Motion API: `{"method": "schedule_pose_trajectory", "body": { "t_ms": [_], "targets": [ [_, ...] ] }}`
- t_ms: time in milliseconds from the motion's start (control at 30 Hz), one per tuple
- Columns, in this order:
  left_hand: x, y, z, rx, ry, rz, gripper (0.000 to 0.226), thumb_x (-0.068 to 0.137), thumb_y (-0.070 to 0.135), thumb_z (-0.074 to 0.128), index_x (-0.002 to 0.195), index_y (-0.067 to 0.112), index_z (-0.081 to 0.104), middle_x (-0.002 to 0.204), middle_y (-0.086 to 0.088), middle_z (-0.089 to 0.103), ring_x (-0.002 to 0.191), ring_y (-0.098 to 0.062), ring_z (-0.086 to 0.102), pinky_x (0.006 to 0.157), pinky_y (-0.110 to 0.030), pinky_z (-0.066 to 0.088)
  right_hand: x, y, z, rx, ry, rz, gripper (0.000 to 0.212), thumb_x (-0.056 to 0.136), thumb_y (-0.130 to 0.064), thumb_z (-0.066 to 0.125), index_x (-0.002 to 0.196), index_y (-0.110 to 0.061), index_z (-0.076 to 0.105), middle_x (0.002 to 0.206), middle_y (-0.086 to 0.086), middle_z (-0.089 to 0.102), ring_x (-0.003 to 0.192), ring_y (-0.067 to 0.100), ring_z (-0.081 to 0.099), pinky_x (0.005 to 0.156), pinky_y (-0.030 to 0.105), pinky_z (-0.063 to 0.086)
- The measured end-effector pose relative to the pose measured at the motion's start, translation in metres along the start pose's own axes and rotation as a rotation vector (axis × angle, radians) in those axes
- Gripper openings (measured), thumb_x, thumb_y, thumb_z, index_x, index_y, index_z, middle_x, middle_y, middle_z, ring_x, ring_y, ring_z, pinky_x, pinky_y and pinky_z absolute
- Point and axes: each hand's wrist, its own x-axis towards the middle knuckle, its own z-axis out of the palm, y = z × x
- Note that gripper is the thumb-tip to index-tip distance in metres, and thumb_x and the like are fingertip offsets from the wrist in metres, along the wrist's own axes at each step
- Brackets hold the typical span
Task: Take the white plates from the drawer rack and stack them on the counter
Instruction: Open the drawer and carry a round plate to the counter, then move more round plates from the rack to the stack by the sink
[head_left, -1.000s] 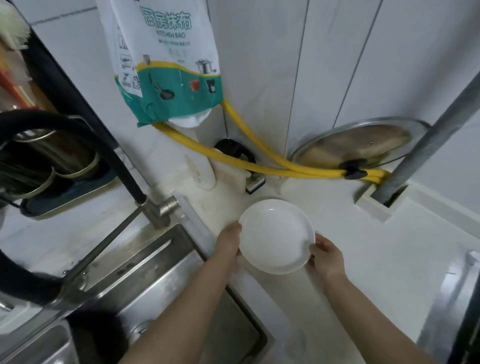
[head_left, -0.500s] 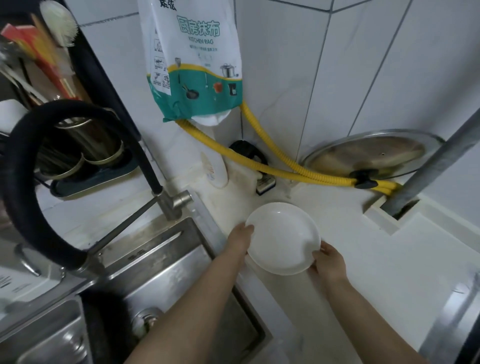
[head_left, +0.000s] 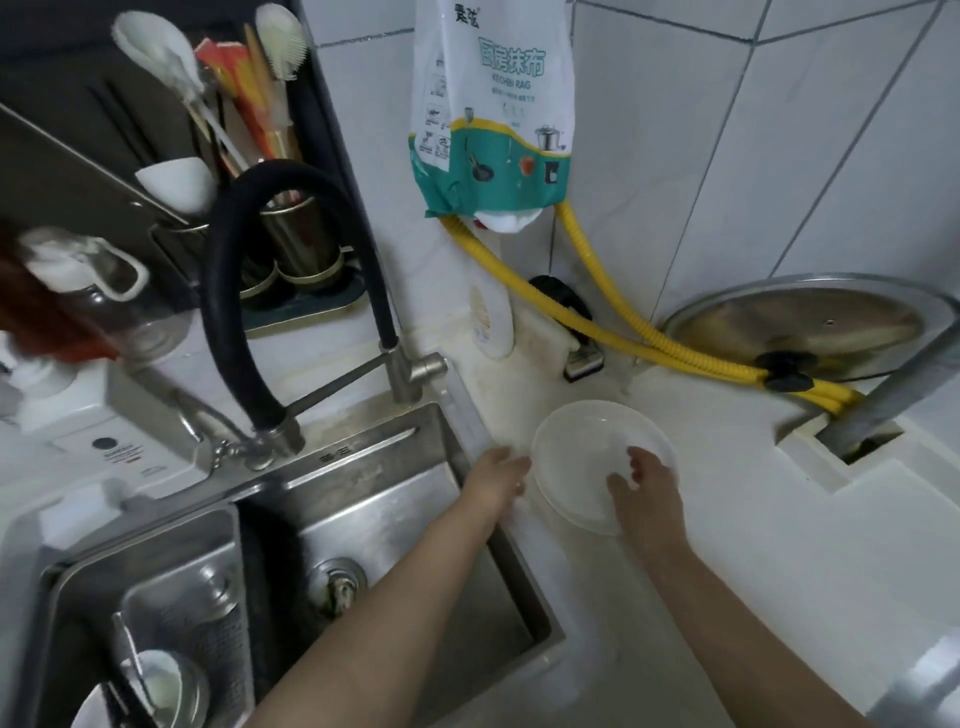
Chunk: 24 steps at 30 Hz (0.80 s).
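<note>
A white plate lies on the white counter just right of the sink. My left hand is at the plate's left rim, its fingers stretched toward it and blurred. Over the plate's near right part hovers my right hand, fingers loosely spread, resting on or just above the plate. Neither hand grips the plate. No drawer rack or other plates show in this view.
A steel double sink with a black hose faucet lies left. A yellow hose and a pot lid lean at the back wall. A grey pipe rises at right. A utensil holder stands at back left.
The plate, held at both rims before, now lies on the counter. My right hand has moved from the rim over the plate. The camera has tilted left toward the sink.
</note>
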Motion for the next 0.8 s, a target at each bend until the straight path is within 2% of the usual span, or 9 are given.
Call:
{"method": "schedule_pose_trajectory", "body": {
  "t_ms": [33, 100, 133, 200, 400, 467, 533, 700, 800],
  "targets": [
    [-0.004, -0.005, -0.006, 0.019, 0.014, 0.002, 0.050, 0.092, 0.020, 0.058, 0.137, 0.007, 0.043, 0.116, -0.017, 0.062, 0.069, -0.019, 0.056, 0.058, -0.026, 0.044, -0.003, -0.004, 0.006, -0.004, -0.032, -0.025, 0.050, 0.093, -0.013, 0.053, 0.141, -0.006, 0.039, 0.142, 0.015, 0.045, 0.129, 0.031, 0.044, 0.107, 0.048, 0.039],
    [-0.016, -0.015, -0.022, 0.125, 0.071, 0.047, 0.046, 0.091, 0.019, 0.060, 0.134, 0.006, 0.048, 0.126, -0.021, 0.060, 0.083, -0.028, 0.064, 0.076, -0.034, 0.052, -0.010, -0.013, 0.022, -0.038, -0.095, -0.090, 0.051, 0.094, -0.014, 0.053, 0.141, -0.007, 0.038, 0.144, 0.013, 0.043, 0.131, 0.029, 0.042, 0.112, 0.043, 0.034],
    [-0.023, -0.021, -0.032, 0.169, 0.096, 0.079, 0.041, 0.090, 0.018, 0.061, 0.129, 0.004, 0.054, 0.124, -0.022, 0.062, 0.092, -0.032, 0.064, 0.087, -0.036, 0.051, -0.014, -0.018, 0.031, -0.062, -0.127, -0.115, 0.050, 0.094, -0.015, 0.053, 0.141, -0.008, 0.038, 0.144, 0.012, 0.044, 0.130, 0.028, 0.043, 0.112, 0.041, 0.032],
    [-0.038, -0.035, -0.055, 0.233, 0.124, 0.117, 0.029, 0.090, 0.018, 0.061, 0.115, 0.004, 0.064, 0.116, -0.022, 0.067, 0.102, -0.033, 0.064, 0.093, -0.033, 0.048, -0.024, -0.030, 0.048, -0.108, -0.209, -0.149, 0.049, 0.094, -0.017, 0.053, 0.140, -0.010, 0.039, 0.141, 0.012, 0.047, 0.127, 0.027, 0.046, 0.109, 0.039, 0.034],
    [-0.075, -0.076, -0.119, 0.295, 0.228, 0.147, 0.017, 0.085, 0.019, 0.066, 0.100, 0.012, 0.070, 0.101, -0.003, 0.070, 0.097, -0.017, 0.063, 0.084, -0.016, 0.045, -0.068, -0.056, 0.104, -0.246, -0.376, -0.328, 0.036, 0.091, -0.021, 0.055, 0.126, -0.013, 0.054, 0.120, 0.006, 0.063, 0.111, 0.025, 0.060, 0.090, 0.031, 0.046],
    [-0.093, -0.087, -0.139, 0.236, 0.257, 0.145, 0.012, 0.086, 0.017, 0.066, 0.097, 0.016, 0.067, 0.086, 0.003, 0.064, 0.082, -0.014, 0.059, 0.070, -0.014, 0.045, -0.087, -0.060, 0.122, -0.280, -0.424, -0.387, 0.037, 0.092, -0.020, 0.055, 0.129, -0.014, 0.053, 0.125, 0.007, 0.062, 0.114, 0.024, 0.058, 0.096, 0.034, 0.046],
    [-0.112, -0.099, -0.159, 0.183, 0.264, 0.135, 0.016, 0.088, 0.017, 0.064, 0.102, 0.010, 0.065, 0.071, 0.005, 0.059, 0.063, -0.014, 0.053, 0.058, -0.021, 0.041, -0.106, -0.065, 0.141, -0.320, -0.460, -0.425, 0.042, 0.091, -0.018, 0.054, 0.133, -0.011, 0.049, 0.132, 0.011, 0.057, 0.122, 0.027, 0.052, 0.106, 0.036, 0.040],
    [-0.170, -0.137, -0.216, 0.147, 0.337, 0.152, 0.025, 0.089, 0.015, 0.063, 0.113, 0.008, 0.063, 0.084, 0.001, 0.063, 0.077, -0.008, 0.057, 0.061, 0.001, 0.040, -0.168, -0.079, 0.188, -0.308, -0.538, -0.503, 0.047, 0.088, -0.020, 0.060, 0.133, -0.011, 0.049, 0.134, 0.011, 0.056, 0.124, 0.026, 0.051, 0.105, 0.035, 0.038],
    [-0.214, -0.165, -0.250, 0.119, 0.397, 0.152, 0.016, 0.089, 0.019, 0.064, 0.105, 0.017, 0.063, 0.080, 0.006, 0.059, 0.078, -0.009, 0.056, 0.068, -0.007, 0.042, -0.216, -0.087, 0.215, -0.347, -0.584, -0.558, 0.038, 0.084, -0.019, 0.063, 0.122, -0.012, 0.058, 0.118, 0.012, 0.065, 0.111, 0.030, 0.059, 0.095, 0.035, 0.045]
  ]
}}
